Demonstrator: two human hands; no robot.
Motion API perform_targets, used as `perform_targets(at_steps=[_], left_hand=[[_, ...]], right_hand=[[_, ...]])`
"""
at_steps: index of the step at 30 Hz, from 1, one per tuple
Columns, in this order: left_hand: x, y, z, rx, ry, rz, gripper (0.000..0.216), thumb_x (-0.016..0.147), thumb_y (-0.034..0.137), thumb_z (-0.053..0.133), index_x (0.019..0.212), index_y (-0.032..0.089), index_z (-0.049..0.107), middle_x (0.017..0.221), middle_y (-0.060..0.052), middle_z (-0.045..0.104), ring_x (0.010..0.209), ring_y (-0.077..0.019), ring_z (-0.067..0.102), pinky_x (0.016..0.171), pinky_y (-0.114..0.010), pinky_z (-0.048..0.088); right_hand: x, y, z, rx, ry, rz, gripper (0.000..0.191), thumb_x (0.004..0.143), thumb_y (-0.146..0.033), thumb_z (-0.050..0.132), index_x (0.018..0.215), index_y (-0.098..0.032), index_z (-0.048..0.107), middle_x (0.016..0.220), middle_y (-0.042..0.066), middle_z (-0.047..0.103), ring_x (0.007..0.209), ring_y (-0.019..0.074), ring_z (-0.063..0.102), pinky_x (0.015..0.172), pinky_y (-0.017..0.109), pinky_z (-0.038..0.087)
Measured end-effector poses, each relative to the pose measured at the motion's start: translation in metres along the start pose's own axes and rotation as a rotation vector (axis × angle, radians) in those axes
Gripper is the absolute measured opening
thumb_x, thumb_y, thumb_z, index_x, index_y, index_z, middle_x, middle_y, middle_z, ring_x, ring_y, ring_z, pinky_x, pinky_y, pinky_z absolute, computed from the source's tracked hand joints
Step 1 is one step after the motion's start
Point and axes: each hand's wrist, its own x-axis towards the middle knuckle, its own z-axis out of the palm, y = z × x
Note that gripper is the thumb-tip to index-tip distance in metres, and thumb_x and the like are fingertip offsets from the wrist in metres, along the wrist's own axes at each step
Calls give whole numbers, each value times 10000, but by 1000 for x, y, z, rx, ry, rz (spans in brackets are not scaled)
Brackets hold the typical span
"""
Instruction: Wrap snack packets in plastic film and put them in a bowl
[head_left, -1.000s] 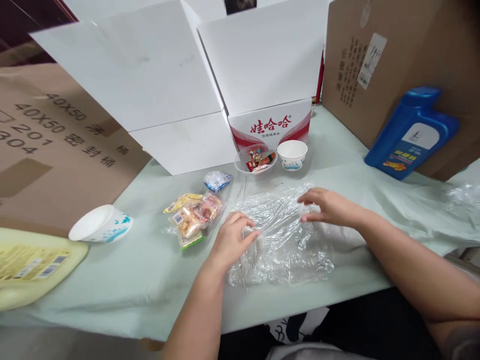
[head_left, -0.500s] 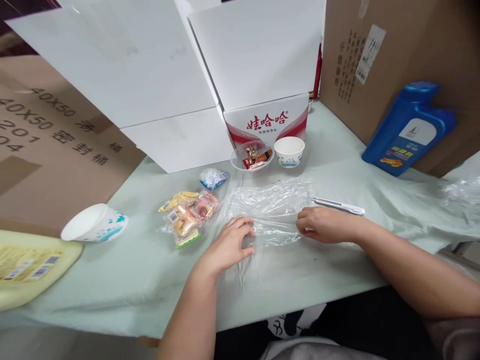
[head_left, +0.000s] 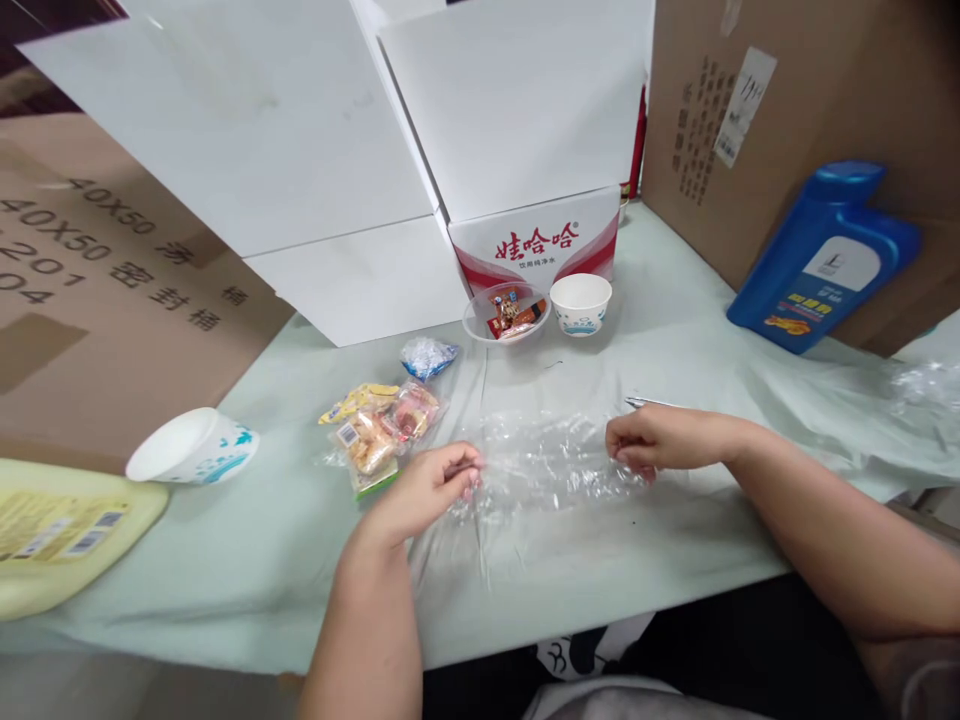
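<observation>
Clear plastic film (head_left: 551, 460) lay crinkled on the pale green cloth (head_left: 277, 590) in front of me, stretched sideways between my two hands. With my left hand (head_left: 433, 485) I pinched its left edge, thumb against curled fingers. My right hand (head_left: 664, 437) was closed on the right end, knuckles up and fingertips tucked under, gripping the film there. From behind that hand poked the thin metal tip of a slim tool (head_left: 637, 402); my hand and wrist hid most of it.

Just beyond my left hand sat a cluster of wrapped snacks (head_left: 371, 440), with a blue-and-white packet (head_left: 427, 358) close behind them. Farther back, a clear plastic bowl (head_left: 474, 320) held more small packets, and a white paper bowl (head_left: 581, 321) stood right beside it, both before a white carton (head_left: 536, 245) with red lettering. A second paper bowl (head_left: 229, 460) stood off to my left, next to a pale yellow bottle (head_left: 82, 540). Well to my right, a blue bottle (head_left: 821, 265) stood by a big brown box (head_left: 720, 190).
</observation>
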Motion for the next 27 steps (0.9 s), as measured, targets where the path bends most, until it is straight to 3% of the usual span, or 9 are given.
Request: perform_targets(at_steps=[3,5,8,11,14,17,21,24,27], left_hand=[[11,-7,1,117,149,63,174,816,343,518,837,185,590,812,-23,650,776,-176,602,710,-290,465],[12,-9,3,167,97,77,179,834,341,499,825,189,593,830,-24,653,792,-177,599,712,-290,462],[5,-6,6,115,-75,-6,188,861,351,465,861,200,578,750,3,631,677,-154,611,605,-252,455],[-3,1,6,10,-199,-117,185,857,360,466,892,200,553,877,-11,663,582,-125,628,498,-220,421],[-7,6,2,-33,-261,-106,157,832,335,490,847,191,550,922,-24,678,528,-104,594,507,-232,442],[-6,9,-1,23,-208,5,146,808,327,516,791,193,570,866,-29,673,667,-142,612,640,-273,500],[-3,6,0,19,-89,86,163,795,345,538,747,192,571,1130,-86,642,1011,-222,608,776,-312,511],[0,2,3,-82,-95,-24,204,820,393,523,765,197,523,1151,-103,637,941,-219,648,688,-306,523],[2,0,4,-123,-100,-70,231,833,424,518,783,202,476,1137,-96,642,841,-199,677,655,-308,522]], right_hand=[[3,6,-4,-58,114,-1,110,838,-212,478,861,-196,585,745,4,664,672,146,627,605,249,440],[2,6,-4,-136,112,-53,114,830,-224,499,863,-198,605,798,16,679,712,155,615,624,260,438],[-2,1,0,-108,-63,-49,98,831,-216,491,848,-202,587,835,20,689,735,158,632,621,264,454],[-5,-7,6,61,-272,28,69,855,-223,463,847,-200,527,875,30,689,697,151,660,543,245,463],[-8,-13,9,124,-344,41,75,878,-255,465,862,-196,508,851,29,679,655,141,660,508,229,458],[-9,-14,7,137,-315,19,124,904,-297,468,898,-191,532,828,28,680,639,129,654,516,222,453],[-10,-9,-1,201,-267,-3,256,913,-377,481,1034,-172,577,881,56,698,638,134,661,511,227,447],[-11,-6,-5,237,-248,-2,311,919,-424,479,1056,-167,587,902,65,702,646,137,665,474,213,414],[-7,-6,-4,284,-151,-84,319,909,-461,503,935,-159,603,899,69,703,732,142,658,572,233,465]])
